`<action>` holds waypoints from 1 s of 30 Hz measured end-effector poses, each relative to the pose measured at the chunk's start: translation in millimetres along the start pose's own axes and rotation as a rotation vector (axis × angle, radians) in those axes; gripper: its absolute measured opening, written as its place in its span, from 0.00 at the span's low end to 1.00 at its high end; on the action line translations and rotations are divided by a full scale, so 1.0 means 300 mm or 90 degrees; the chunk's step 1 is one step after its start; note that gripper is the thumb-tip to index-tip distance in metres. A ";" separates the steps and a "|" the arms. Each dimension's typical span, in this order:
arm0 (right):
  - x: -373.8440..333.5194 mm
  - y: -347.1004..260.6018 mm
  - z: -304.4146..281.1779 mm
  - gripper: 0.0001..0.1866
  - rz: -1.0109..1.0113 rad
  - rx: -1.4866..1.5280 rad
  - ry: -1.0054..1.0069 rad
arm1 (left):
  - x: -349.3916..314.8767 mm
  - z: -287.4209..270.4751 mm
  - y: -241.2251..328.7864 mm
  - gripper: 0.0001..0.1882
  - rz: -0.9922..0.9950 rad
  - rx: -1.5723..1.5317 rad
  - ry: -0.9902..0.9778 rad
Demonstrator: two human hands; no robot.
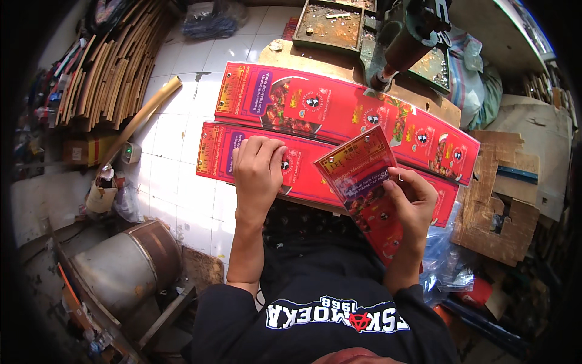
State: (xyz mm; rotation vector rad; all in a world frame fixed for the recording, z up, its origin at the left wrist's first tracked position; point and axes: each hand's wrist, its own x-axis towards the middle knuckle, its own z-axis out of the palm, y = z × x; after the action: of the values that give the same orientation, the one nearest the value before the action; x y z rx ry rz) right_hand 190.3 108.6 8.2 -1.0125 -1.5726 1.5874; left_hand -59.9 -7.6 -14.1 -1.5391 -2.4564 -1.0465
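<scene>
My right hand (413, 197) pinches the edge of a long red printed strip (367, 203), which tilts from above the board down toward my lap. Its surface looks glossy, with a gold-coloured panel at the upper end. My left hand (260, 167) is closed, fingertips curled together over the near red strip (212, 159); anything between them is too small or hidden to tell. Beyond that lies another red strip (345, 106), roughly parallel, with small pictures of food dishes. Over its far edge stands the dark metal post of a press (394, 60).
Metal trays (332, 27) holding small loose bits flank the press. Cut cardboard (494, 188) and clear plastic (445, 267) lie at right. A rusty drum-like cylinder (127, 258) sits lower left; a cardboard tube (145, 115) leans near stacked boards (115, 79).
</scene>
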 end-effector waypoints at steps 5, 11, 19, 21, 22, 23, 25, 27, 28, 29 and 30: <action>-0.002 0.003 0.002 0.12 0.005 0.016 -0.008 | 0.007 -0.125 -0.085 0.12 -0.165 0.151 0.378; 0.007 0.009 0.021 0.12 -0.005 -0.020 -0.018 | -0.045 -0.149 0.053 0.15 0.114 -0.745 0.237; 0.005 0.013 0.031 0.12 0.021 0.021 -0.005 | 0.014 -0.129 0.606 0.32 0.214 -1.839 -0.173; 0.002 0.016 0.034 0.12 0.044 0.039 -0.020 | 0.017 -0.145 0.657 0.35 0.208 -1.913 -0.108; 0.002 0.016 0.032 0.12 0.038 0.037 -0.018 | 0.020 -0.146 0.663 0.34 0.221 -1.923 -0.136; 0.002 0.017 0.032 0.12 0.032 0.034 -0.018 | 0.023 -0.144 0.667 0.34 0.234 -1.931 -0.163; 0.001 0.022 0.027 0.12 0.028 0.036 -0.014 | 0.030 -0.141 0.671 0.33 0.260 -1.943 -0.214; 0.001 0.033 0.017 0.12 0.032 0.048 -0.005 | 0.036 -0.137 0.680 0.32 0.288 -1.952 -0.268; 0.002 0.026 0.022 0.12 0.025 0.046 -0.010 | 0.037 -0.144 0.685 0.32 0.276 -1.941 -0.255; 0.002 0.013 0.026 0.12 0.018 0.043 -0.015 | 0.039 -0.153 0.692 0.32 0.264 -1.930 -0.244; 0.002 0.006 0.031 0.12 0.011 0.041 -0.019 | 0.040 -0.157 0.696 0.32 0.253 -1.919 -0.232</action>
State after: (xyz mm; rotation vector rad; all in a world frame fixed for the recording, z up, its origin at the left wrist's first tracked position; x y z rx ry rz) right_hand 181.8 104.8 6.0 -0.9746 -1.5264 1.6619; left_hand 90.8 31.3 133.5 0.4581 -0.8632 1.7436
